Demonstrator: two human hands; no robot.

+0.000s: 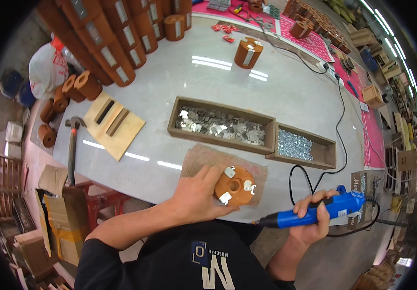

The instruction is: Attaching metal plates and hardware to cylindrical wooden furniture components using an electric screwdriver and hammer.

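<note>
My left hand (196,193) is closed round the left side of a reddish-brown wooden cylinder (240,197). Its round top faces up, with a hole in the middle and three small silvery metal plates (249,186) spaced about it. Beneath lies a worn brownish cloth (196,159) at the table's near edge. A blue electric screwdriver (293,218) with a black nose is gripped in my right hand (315,224). Its tip points left, just below and right of the cylinder, apart from it.
Beyond the cloth stand a wooden tray (172,118) of metal plates and a smaller box (325,153) of screws. A hammer (72,150) and slotted board (126,137) lie left. Stacked cylinders (97,43) rise far left; one cylinder (248,55) stands alone. A black cord (345,140) crosses the right side.
</note>
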